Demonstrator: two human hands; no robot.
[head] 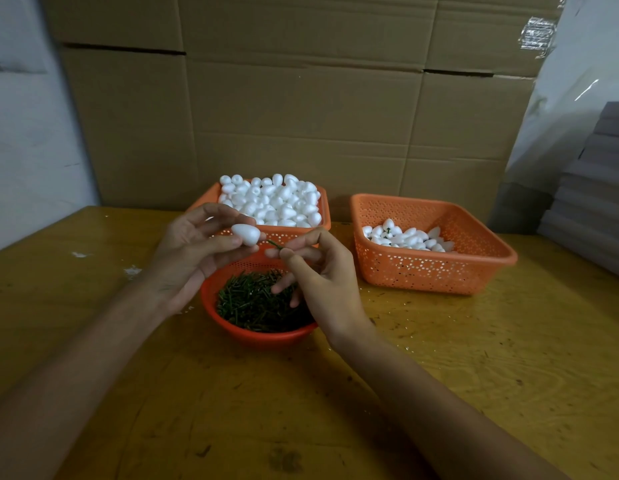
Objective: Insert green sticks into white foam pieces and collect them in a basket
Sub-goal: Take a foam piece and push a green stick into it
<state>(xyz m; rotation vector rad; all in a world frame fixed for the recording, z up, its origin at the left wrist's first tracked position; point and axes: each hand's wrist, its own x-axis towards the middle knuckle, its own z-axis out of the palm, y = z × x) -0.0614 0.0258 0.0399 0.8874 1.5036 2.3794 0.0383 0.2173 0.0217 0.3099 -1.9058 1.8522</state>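
Note:
My left hand (pixel 193 251) pinches a white egg-shaped foam piece (pixel 245 234) between thumb and fingers, its narrow end turned right. My right hand (pixel 318 271) pinches a short green stick (pixel 274 244), whose tip points at the foam's narrow end, a small gap apart. Both hands hover over a round red bowl (pixel 252 336) full of green sticks (pixel 252 303). Behind it an orange basket (pixel 320 216) is heaped with plain foam pieces (pixel 276 200). To the right, a second orange basket (pixel 436 271) holds several foam pieces (pixel 405 237), some showing green sticks.
The yellow wooden table (pixel 474 358) carries small green and white scraps. Cardboard boxes (pixel 301 98) form a wall right behind the baskets. A stack of grey sheets (pixel 592 188) stands at the right edge, with a plastic bag (pixel 560 109) beside it.

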